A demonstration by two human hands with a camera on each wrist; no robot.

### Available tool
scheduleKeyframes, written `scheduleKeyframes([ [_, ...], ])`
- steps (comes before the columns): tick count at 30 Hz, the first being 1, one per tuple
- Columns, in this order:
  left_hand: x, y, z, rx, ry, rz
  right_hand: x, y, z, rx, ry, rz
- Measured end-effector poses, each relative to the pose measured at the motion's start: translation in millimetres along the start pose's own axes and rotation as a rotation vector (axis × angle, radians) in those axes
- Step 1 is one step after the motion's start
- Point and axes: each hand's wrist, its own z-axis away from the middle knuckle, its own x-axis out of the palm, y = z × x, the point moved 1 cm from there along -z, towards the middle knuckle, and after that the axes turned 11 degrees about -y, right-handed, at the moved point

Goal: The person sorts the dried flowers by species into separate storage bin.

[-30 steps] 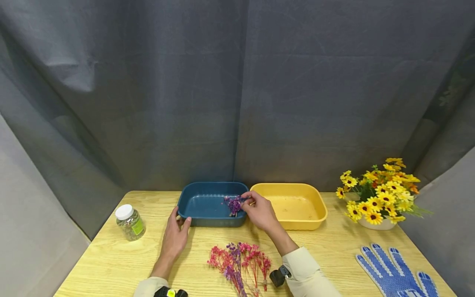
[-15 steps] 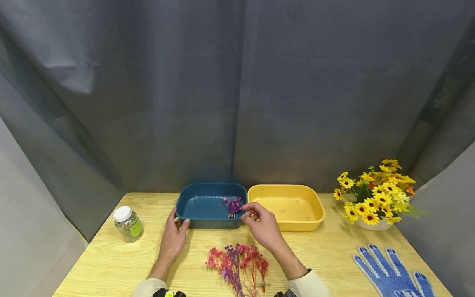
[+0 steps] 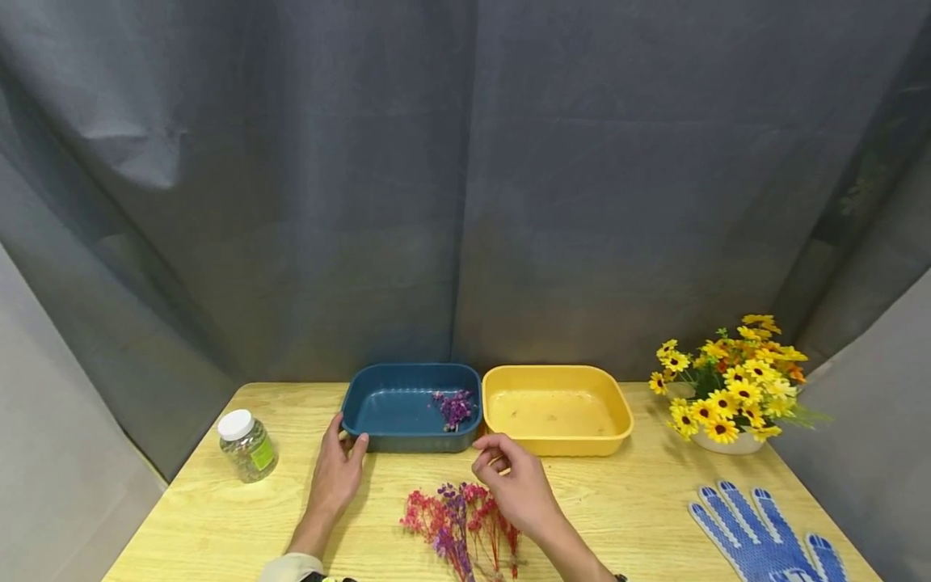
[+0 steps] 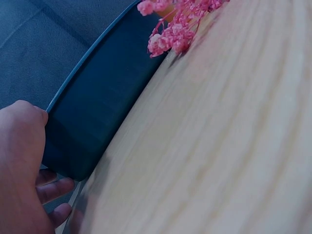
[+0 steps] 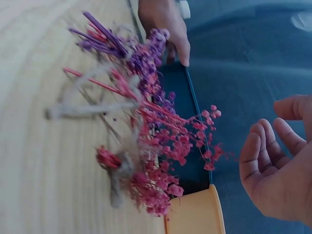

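Note:
My left hand (image 3: pixel 336 473) grips the near left corner of a dark blue plastic basin (image 3: pixel 396 442). In the left wrist view its thumb lies at the rim and the other fingers bend round the end wall. A small purple dried-flower sprig (image 3: pixel 454 408) lies inside the basin at its right end. Just in front of the two basins hovers my right hand (image 3: pixel 516 485), fingers loosely curled around nothing. Below it, pink and purple dried-flower bunches (image 3: pixel 458 525) lie on the table; in the right wrist view, string ties (image 5: pixel 92 109) show round their stems.
A yellow basin (image 3: pixel 556 446) stands right beside the blue one. To the left is a white-lidded jar (image 3: pixel 249 449). A pot of yellow artificial flowers (image 3: pixel 727 396) and a blue-dotted work glove (image 3: pixel 767 533) are on the right. A grey curtain (image 3: pixel 465 186) hangs behind the table.
My right hand has let go of the purple sprig, which now lies in the blue basin, and has drawn back toward the dried-flower bunches. My left hand keeps its grip on the basin.

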Motion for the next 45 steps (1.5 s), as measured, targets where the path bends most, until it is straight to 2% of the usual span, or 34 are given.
scheduleKeyframes([
  [12, 0.2, 0.5, 0.1, -0.008, 0.007, -0.006, 14, 8, 24.7, 0.064, -0.068, -0.003],
  [18, 0.3, 0.2, 1.7, -0.010, 0.004, -0.009, 20, 16, 35.9, 0.079, -0.146, -0.027],
  [22, -0.9, -0.5, 3.0, -0.020, -0.007, -0.005, 23, 21, 40.9, 0.090, -0.206, -0.006],
  [27, -1.3, -1.0, 2.0, -0.013, -0.013, -0.012, 23, 24, 45.4, 0.110, -0.255, 0.023],
  [39, -0.7, 0.8, 1.9, -0.017, -0.004, -0.017, 26, 32, 46.9, 0.133, -0.285, 0.122],
  [45, -1.0, 2.9, 2.0, -0.016, -0.014, -0.020, 28, 38, 47.3, 0.082, -0.353, 0.162],
])
